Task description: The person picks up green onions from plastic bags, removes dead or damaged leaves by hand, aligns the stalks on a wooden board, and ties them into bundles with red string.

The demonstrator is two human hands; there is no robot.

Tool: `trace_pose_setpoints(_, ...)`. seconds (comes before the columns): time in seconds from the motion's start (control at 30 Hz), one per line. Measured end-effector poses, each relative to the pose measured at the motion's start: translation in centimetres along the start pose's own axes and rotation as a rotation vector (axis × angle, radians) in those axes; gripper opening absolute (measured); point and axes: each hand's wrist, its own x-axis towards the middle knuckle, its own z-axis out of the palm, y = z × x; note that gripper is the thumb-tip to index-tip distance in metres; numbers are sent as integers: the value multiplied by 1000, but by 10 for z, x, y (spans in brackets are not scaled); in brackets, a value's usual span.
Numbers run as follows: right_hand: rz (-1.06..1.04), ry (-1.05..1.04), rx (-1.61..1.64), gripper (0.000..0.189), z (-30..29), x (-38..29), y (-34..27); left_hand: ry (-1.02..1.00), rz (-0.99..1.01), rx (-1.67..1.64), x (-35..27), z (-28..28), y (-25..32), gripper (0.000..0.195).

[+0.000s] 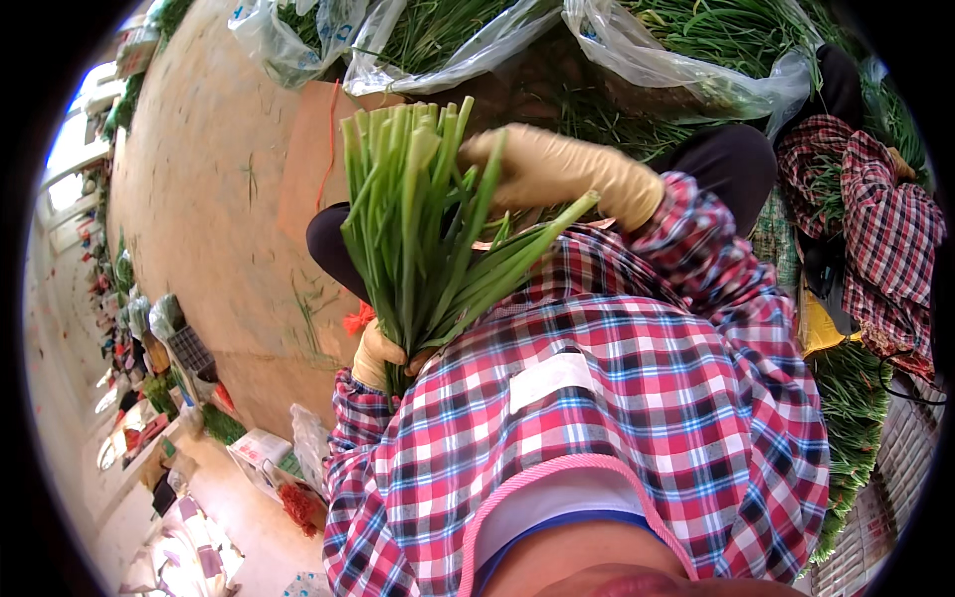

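A bunch of long, flat green leaf stalks, like Chinese chives [414, 216], stands fanned out in front of my chest, pale cut ends uppermost. My gloved left hand [379, 358] is closed around its narrow lower part. My right hand [522, 168], in a tan glove, is blurred beside the upper stalks; its fingertips are partly hidden and their grip cannot be made out. A few stalks lean right, below that hand. Red ties [359, 319] show beside my left hand.
Clear plastic bags [694, 78] of greens lie beyond my knees. A red string [328, 142] crosses a brown sheet [306, 157]. Loose leaves are scattered over the floor. A co-worker's checked sleeve [888, 224] is at right, above piled greens [843, 433]. Crates and bundles stand left.
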Motion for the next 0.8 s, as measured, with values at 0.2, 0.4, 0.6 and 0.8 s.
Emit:
trace_pose_setpoints(0.2,17,475,-104,28,-69,-40,41,186,-130,230,-13,-16,7,69)
trace_pose_setpoints(0.4,89,149,-530,36,-61,-82,24,26,-28,-20,2,-13,-9,29)
trace_pose_setpoints(0.6,-145,-191,-132,32,48,-60,6,-70,-167,237,20,-10,19,43)
trace_pose_setpoints(0.8,177,78,-400,17,-39,-89,26,289,-254,473,25,35,43,42)
